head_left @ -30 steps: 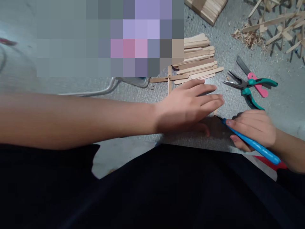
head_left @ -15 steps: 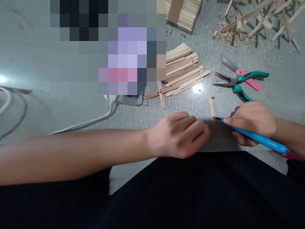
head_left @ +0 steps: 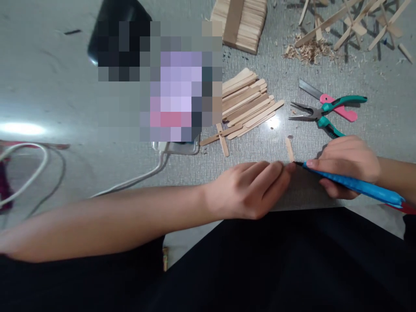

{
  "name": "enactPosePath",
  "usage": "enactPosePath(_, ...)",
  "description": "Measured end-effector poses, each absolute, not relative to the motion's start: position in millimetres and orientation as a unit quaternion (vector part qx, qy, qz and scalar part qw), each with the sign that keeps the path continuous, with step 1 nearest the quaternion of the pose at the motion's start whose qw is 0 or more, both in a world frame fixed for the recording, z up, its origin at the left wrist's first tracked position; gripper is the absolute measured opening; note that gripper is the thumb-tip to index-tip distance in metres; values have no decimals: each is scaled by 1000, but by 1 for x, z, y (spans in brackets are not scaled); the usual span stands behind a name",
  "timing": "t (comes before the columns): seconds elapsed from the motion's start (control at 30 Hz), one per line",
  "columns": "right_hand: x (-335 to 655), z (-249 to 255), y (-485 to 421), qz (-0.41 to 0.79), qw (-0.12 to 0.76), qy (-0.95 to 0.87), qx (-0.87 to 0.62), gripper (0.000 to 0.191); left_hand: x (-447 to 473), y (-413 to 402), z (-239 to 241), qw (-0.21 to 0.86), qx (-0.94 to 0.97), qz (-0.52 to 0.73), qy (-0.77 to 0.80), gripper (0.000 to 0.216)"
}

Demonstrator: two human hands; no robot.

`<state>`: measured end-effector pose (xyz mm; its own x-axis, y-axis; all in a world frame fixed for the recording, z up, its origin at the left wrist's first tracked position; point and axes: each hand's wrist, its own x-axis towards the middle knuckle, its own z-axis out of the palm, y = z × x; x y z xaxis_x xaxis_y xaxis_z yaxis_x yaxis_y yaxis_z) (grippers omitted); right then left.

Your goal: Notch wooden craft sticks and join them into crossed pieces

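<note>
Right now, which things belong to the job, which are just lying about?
Likely the job:
- blue tool, in right hand
- short wooden stick, at its tip, beside left hand

Apparently lying about:
- pliers
- pink-handled blade
- wood shavings
- white cable

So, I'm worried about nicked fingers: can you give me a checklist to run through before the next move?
1. Blue tool gripped in the right hand: ok.
2. Tool's dark tip at the short stick: ok, by its near end.
3. Left hand clear of the tip: not ok, its fingertips look right beside it.
4. Stick pinned firmly: cannot tell, the left fingers hide part of that area.
5. Pink knife folded shut: not ok, its blade sticks out.
6. Pliers closed: not ok, the jaws stand apart.
</note>
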<state>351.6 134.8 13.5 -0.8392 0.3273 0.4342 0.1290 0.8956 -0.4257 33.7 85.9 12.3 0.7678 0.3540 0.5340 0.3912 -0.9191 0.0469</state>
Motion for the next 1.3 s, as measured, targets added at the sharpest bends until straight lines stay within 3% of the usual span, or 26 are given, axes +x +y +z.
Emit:
enactPosePath(0.33,350,14,135,199,256,-937,-129,36,35,93,19,20,-936,-330,-116,24)
enactPosePath(0.7,349,17,136,193,258,-938,-130,33,33,85,16,9,-932,-321,-169,18)
enactPosePath(0.77,349,16,135,198,255,-937,-135,34,35,80,15,-1,-929,-306,-206,27)
enactPosePath(1.0,349,15,135,215,259,-930,-146,28,35,68,10,-11,-944,-176,-277,89)
enactPosePath(1.3,348,10,130,230,286,-910,-193,27,31,73,3,-59,-960,-130,-240,106)
